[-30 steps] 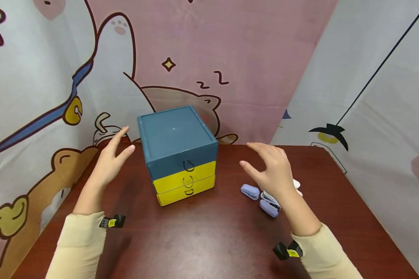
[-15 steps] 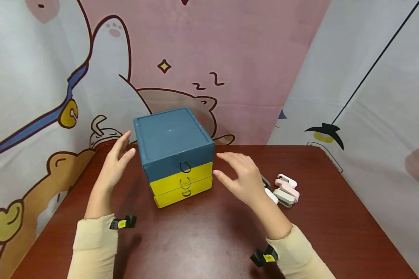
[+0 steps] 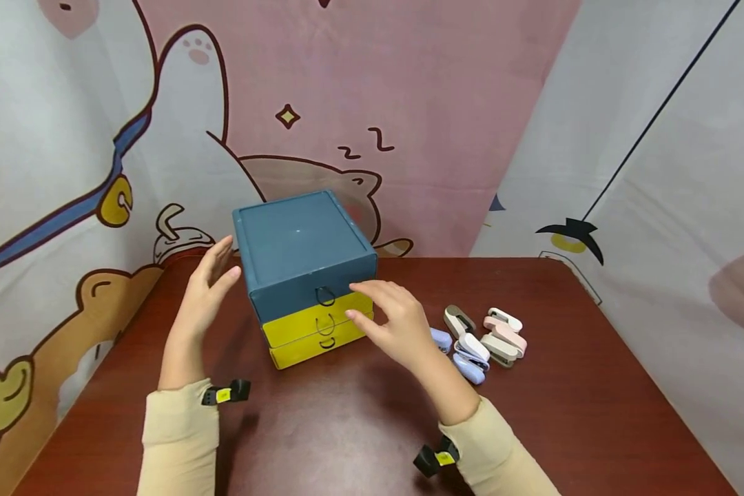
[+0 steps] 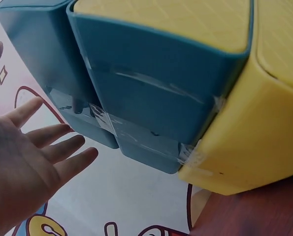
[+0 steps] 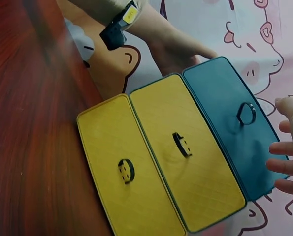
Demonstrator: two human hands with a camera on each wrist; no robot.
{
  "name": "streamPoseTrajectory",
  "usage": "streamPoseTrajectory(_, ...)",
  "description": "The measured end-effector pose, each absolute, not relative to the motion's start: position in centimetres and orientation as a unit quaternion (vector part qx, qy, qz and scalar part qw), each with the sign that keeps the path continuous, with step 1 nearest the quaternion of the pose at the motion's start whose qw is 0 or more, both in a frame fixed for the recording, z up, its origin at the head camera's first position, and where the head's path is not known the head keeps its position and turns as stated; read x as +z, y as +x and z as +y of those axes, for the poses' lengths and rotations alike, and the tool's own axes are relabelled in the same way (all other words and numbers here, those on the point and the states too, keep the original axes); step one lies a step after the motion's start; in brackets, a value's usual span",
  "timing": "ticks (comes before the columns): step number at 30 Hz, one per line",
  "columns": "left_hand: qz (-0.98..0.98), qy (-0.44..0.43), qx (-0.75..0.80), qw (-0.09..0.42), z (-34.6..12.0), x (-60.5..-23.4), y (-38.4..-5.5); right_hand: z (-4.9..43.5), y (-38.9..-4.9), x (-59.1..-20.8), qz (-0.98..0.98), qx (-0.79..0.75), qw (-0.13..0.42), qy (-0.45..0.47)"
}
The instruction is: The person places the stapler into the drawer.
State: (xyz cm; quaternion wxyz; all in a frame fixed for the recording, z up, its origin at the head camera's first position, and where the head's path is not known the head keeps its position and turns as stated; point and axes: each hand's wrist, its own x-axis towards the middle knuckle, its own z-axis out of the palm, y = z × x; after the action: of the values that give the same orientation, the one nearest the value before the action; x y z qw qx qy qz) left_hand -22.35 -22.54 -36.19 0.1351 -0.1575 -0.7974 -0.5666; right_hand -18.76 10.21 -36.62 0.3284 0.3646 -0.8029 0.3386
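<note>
A small three-drawer cabinet (image 3: 304, 241) stands on the table, blue on top with two yellow drawer fronts below. Each front has a dark loop handle; the top blue drawer's handle (image 5: 246, 114) shows in the right wrist view. My left hand (image 3: 200, 306) is raised beside the cabinet's left side, fingers spread and holding nothing. In the left wrist view that side carries strips of clear tape (image 4: 151, 140). My right hand (image 3: 399, 322) hovers before the cabinet's front right corner, fingers extended and holding nothing, overlapping the yellow fronts in the head view.
Several small staplers (image 3: 471, 348) in lilac, white, pink and grey lie together right of the cabinet, partly behind my right hand. A cartoon-printed cloth (image 3: 446, 124) hangs around the back and sides of the dark red wooden table (image 3: 322, 441).
My right hand has moved left from over the staplers to the cabinet's front right corner, uncovering the staplers. My left hand stays beside the cabinet, its forearm shifted slightly right.
</note>
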Motion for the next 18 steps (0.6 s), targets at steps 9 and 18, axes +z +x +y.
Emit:
streamPoseTrajectory(9, -0.788, -0.172, -0.578, 0.127, -22.2, -36.2, -22.5, 8.6, -19.4, -36.8, -0.800, 0.323, 0.320, 0.391)
streamPoseTrajectory(18, -0.774, -0.158, -0.598, 0.137, -22.1, -36.7, -22.4, 7.9, -19.7, -37.3, -0.801, 0.325, 0.314, 0.393)
